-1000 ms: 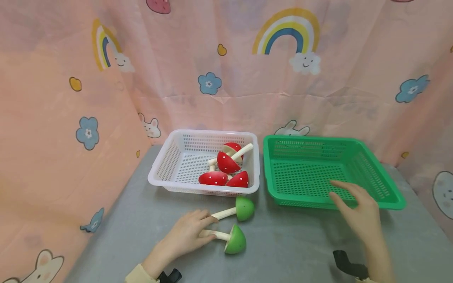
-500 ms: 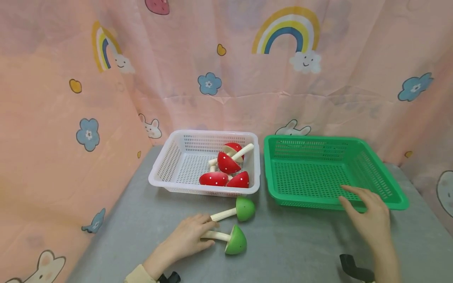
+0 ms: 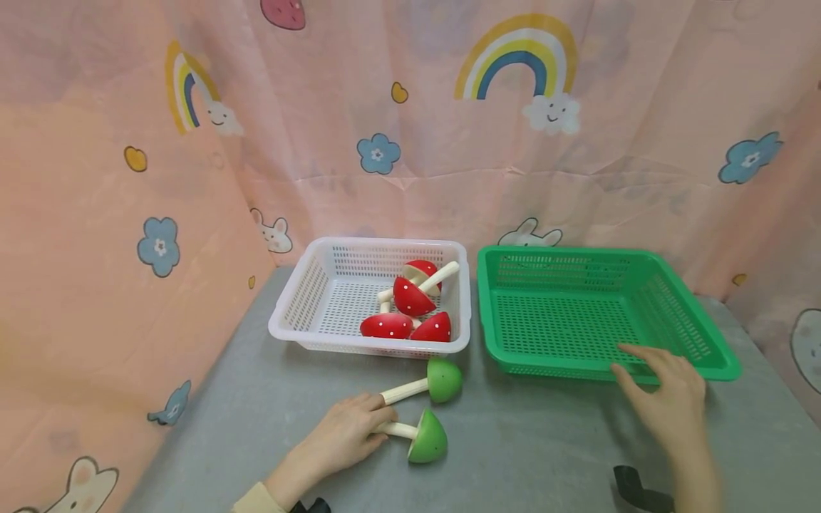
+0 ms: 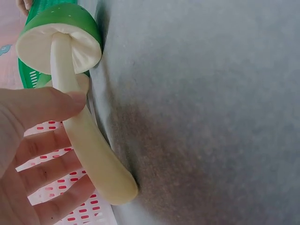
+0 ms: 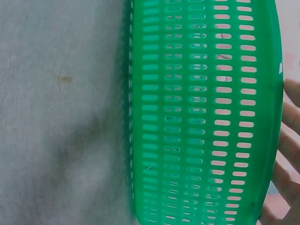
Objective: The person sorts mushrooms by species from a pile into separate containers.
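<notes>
In the head view my left hand is at the stem of the nearer green toy mushroom, which lies on the table. The left wrist view shows the thumb laid over the pale stem and the fingers on its other side, pinching it. A second green toy mushroom lies just behind, its stem end close to the same hand. My right hand hovers over the front rim of the green basket, fingers apart and holding nothing. In the right wrist view, its fingers show beyond the basket's rim.
A white basket holds several red spotted toy mushrooms at its right side. It stands left of the green basket on the grey table. A pink patterned curtain hangs behind and at the sides.
My right hand has moved slightly right along the green basket's front rim. My left hand has closed in on the nearer green mushroom's stem. The mushrooms have hardly moved.
</notes>
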Tool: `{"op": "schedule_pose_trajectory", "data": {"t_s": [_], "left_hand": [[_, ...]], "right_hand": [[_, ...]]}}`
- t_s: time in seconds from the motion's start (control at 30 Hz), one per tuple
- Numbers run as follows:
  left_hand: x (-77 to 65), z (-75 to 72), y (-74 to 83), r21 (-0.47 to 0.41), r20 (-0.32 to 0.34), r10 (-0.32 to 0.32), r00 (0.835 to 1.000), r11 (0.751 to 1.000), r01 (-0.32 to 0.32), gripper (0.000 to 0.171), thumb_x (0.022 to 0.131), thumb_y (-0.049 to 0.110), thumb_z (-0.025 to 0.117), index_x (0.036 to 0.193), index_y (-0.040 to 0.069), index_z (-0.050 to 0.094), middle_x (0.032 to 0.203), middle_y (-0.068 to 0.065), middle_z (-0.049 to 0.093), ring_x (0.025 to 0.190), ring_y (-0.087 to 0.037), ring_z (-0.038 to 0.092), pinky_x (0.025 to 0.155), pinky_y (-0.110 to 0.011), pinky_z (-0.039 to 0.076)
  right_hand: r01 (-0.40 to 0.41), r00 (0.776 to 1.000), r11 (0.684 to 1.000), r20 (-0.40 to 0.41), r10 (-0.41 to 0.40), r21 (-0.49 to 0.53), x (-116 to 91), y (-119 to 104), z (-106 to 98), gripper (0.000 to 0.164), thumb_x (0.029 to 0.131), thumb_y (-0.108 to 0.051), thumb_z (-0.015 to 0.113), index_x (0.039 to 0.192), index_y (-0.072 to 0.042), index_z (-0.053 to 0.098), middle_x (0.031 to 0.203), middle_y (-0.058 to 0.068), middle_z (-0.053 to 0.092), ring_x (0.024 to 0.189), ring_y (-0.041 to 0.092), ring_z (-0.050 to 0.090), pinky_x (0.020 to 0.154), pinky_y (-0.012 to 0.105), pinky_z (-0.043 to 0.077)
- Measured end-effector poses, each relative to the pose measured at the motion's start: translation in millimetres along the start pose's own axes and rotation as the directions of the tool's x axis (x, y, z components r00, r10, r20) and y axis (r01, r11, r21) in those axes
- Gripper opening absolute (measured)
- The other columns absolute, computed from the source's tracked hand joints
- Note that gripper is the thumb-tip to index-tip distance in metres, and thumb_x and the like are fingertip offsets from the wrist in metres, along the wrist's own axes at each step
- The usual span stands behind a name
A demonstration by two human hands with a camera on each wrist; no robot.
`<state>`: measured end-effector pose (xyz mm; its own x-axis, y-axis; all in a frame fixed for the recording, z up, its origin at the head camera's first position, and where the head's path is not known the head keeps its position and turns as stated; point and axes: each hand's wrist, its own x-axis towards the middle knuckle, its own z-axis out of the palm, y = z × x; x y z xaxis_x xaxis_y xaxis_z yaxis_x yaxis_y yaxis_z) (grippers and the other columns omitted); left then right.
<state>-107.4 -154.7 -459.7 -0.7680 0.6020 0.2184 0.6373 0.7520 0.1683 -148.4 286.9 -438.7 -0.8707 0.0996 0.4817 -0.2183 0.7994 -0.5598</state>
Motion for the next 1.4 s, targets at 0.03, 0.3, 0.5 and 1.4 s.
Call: {"op": "schedule_pose_trajectory", "data": {"t_s": [0.03,0.3,0.5,1.4], "left_hand": [[0.0,0.5,0.1,0.0,-0.007,0.004,1.0,1.0,-0.004,0.021,0.077,0.019,0.077,0.096,0.024,0.067,0.085,0.011,0.058,0.08,-0.007,0.054,0.067,-0.022,0.046],[-0.6,5.7,-1.4,0.022,-0.098,0.051,0.994,0.999,-0.049,0.021,0.077,0.016,0.077,0.093,0.023,0.067,0.082,0.01,0.057,0.075,-0.007,0.052,0.062,-0.02,0.044],[-1.4,4.5,-1.1,0.017,-0.132,0.056,0.99,0.998,-0.054,0.021,0.076,0.016,0.078,0.093,0.023,0.068,0.082,0.01,0.057,0.074,-0.006,0.05,0.06,-0.018,0.043],[76.9,-28.1,42.4,-0.075,-0.179,0.128,0.976,0.987,-0.143,0.023,0.082,0.021,0.075,0.104,0.023,0.07,0.094,0.011,0.064,0.081,-0.004,0.053,0.069,-0.012,0.045]], "right_hand": [[-0.009,1.0,1.0,0.01,0.009,0.001,0,0,0,0.032,0.087,-0.018,0.068,0.116,-0.005,0.066,0.116,0.025,0.06,0.109,0.043,0.046,0.106,0.069,0.016],[-0.011,1.0,1.0,0.002,0.011,0.024,-1,-1,-2,0.029,0.085,-0.019,0.072,0.109,-0.004,0.068,0.107,0.021,0.061,0.107,0.041,0.047,0.113,0.064,0.011],[0.005,1.0,1.0,-0.031,-0.005,0.022,-3,0,1,0.022,0.082,-0.017,0.074,0.101,-0.006,0.07,0.101,0.018,0.061,0.102,0.032,0.046,0.111,0.064,0.015],[0.051,0.999,0.999,-0.021,-0.051,0.006,-2,-1,-2,0.022,0.08,-0.011,0.074,0.101,-0.005,0.07,0.103,0.021,0.064,0.103,0.04,0.051,0.11,0.066,0.017]]}}
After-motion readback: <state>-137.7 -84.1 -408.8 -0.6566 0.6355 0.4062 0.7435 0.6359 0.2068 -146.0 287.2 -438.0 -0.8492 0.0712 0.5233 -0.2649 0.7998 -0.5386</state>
